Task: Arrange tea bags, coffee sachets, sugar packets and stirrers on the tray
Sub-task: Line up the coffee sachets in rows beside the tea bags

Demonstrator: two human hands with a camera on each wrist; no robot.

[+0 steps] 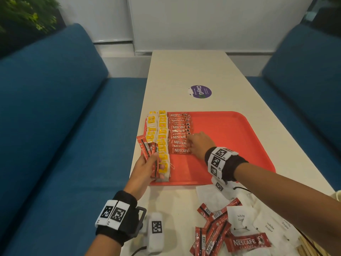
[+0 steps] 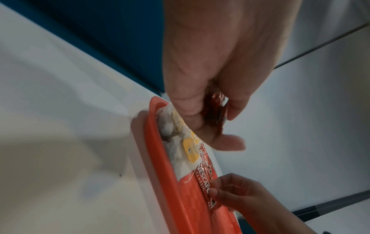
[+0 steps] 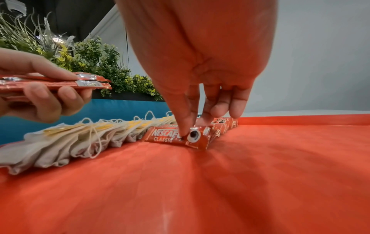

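A red tray (image 1: pixel 230 145) lies on the table. Two columns of yellow-tagged tea bags (image 1: pixel 162 141) fill its left edge, with a column of red Nescafe coffee sachets (image 1: pixel 180 130) beside them. My right hand (image 1: pixel 191 146) pinches the right end of the nearest coffee sachet (image 1: pixel 179 150), which lies flat on the tray at the near end of that column; in the right wrist view its thumb (image 3: pixel 183 134) is on top of that sachet (image 3: pixel 162 136). My left hand (image 1: pixel 156 163) hovers over the tea bags and grips several coffee sachets (image 1: pixel 147 150) fanned upward.
Near the table's front edge lie several loose coffee sachets (image 1: pixel 214 231), white sugar packets (image 1: pixel 258 220) and wooden stirrers (image 1: pixel 306 246). A purple sticker (image 1: pixel 200 91) is beyond the tray. Blue sofas (image 1: pixel 55 126) flank the table. The tray's right half is bare.
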